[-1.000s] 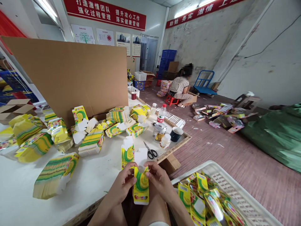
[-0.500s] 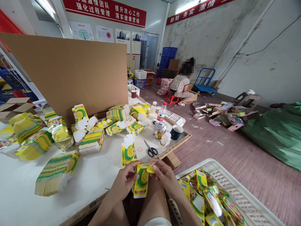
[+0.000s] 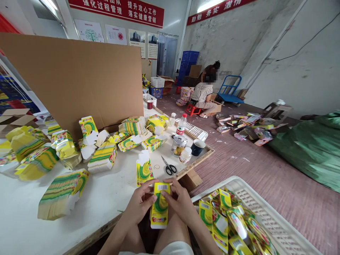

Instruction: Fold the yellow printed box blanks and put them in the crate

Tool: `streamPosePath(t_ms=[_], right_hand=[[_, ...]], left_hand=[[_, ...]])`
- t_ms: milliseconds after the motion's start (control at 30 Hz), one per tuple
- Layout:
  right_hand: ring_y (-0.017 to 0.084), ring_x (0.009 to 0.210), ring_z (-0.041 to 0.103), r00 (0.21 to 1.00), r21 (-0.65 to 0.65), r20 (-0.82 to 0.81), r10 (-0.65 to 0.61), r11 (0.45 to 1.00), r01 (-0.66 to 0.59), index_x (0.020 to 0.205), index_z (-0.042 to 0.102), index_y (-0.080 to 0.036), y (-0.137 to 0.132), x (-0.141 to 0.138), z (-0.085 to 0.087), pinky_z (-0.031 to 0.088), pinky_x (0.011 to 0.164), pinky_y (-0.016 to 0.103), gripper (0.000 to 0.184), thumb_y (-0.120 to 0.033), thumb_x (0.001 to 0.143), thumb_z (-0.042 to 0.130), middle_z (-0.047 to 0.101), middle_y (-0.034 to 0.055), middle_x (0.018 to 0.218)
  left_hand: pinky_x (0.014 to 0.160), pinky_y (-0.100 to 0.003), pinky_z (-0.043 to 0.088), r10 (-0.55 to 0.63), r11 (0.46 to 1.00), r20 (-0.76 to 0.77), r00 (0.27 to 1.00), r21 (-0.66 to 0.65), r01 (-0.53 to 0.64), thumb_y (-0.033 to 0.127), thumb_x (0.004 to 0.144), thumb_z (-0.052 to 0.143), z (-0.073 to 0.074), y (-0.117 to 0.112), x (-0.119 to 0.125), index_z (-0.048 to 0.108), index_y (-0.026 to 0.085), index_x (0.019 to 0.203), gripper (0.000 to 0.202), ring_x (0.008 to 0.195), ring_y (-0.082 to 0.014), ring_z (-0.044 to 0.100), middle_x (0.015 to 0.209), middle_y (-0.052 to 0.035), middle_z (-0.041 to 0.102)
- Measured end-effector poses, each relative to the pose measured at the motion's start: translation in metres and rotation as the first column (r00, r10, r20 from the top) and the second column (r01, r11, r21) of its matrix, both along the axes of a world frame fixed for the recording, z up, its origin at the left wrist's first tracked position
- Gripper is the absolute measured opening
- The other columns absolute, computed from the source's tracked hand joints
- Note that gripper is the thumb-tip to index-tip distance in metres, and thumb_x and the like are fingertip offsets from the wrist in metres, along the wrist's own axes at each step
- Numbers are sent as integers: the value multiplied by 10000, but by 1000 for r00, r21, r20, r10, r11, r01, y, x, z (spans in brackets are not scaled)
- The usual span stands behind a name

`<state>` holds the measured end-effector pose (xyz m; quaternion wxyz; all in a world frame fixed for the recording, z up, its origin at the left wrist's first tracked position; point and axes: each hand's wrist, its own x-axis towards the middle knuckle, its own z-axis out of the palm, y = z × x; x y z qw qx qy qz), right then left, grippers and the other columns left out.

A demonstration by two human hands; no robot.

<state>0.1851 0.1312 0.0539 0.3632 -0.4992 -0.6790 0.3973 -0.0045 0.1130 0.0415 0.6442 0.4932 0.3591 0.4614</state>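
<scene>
Left hand (image 3: 140,202) and right hand (image 3: 180,200) with fingers (image 3: 150,202) closed on opposite sides of yellow carton (image 3: 159,210); carton upright over the lap (image 3: 175,232), by the tabletop (image 3: 106,202) edge; top flap (image 3: 162,187), standing white a second ago, now folded down, barcode showing.

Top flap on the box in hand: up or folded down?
Folded down: the barcoded flap lies over the front of the box, between left hand and right hand. Whether it's tucked in, cannot tell.
</scene>
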Motion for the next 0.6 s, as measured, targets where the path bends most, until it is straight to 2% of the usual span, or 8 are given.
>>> streamPosePath(t_ms=[100,200,267,333,400,467,533,600], right_hand=[[162,650,553,994,-3,-109,-31,1000,31,994,698,-184,2,6,-6,443,629,272,280,-428,889,608,616,5,706],[186,687,601,986,-18,-155,-68,998,66,1006,691,-178,1,6,-9,489,621,288,363,-504,884,588,671,56,821],[204,724,629,979,-17,-189,-70,998,68,992,686,-187,-3,10,-6,517,659,309,368,-521,880,579,684,67,842],[229,780,645,989,8,-125,-85,996,86,945,705,-209,-8,24,3,518,723,342,304,-482,866,597,702,76,878],[252,766,639,984,65,64,-167,985,163,869,738,-236,-13,49,13,491,734,383,213,-415,828,629,711,77,850],[306,836,631,925,142,221,-310,948,284,772,763,-255,-13,74,18,453,816,456,152,-381,742,685,717,95,851],[329,853,616,903,120,193,-384,923,367,769,782,-258,-7,82,14,435,831,480,184,-388,641,758,721,108,863],[269,705,602,930,15,59,-363,932,363,840,781,-243,6,67,-2,458,726,428,281,-416,619,771,723,89,820]], left_hand=[[801,-337,566,-38,999,7,999,-8,39,436,822,714,0,-1,4,575,196,1319,569,936,-245,733,1118,-122,777],[826,-359,573,-35,999,-17,999,20,35,434,839,688,-1,-2,12,565,204,1334,560,964,-258,733,1143,-127,769],[851,-381,575,-16,998,-61,998,58,20,412,863,654,-3,-3,16,568,223,1338,518,1014,-270,723,1196,-126,748],[951,-418,540,28,993,-138,990,114,-12,376,884,626,-9,-2,16,602,248,1314,449,1118,-282,684,1273,-118,712],[1133,-475,384,126,980,-240,963,183,-83,326,870,647,-19,3,10,615,265,1315,450,1313,-302,552,1410,-111,619],[1240,-529,107,248,955,-335,909,241,-172,274,820,701,-33,10,0,585,245,1359,553,1476,-329,325,1530,-122,490],[1224,-576,-61,318,937,-398,860,268,-222,238,775,734,-47,18,-7,561,201,1385,635,1508,-365,230,1542,-158,463],[1215,-592,-78,326,934,-425,844,281,-220,205,756,740,-57,23,-9,559,207,1385,655,1488,-370,287,1504,-151,516]])
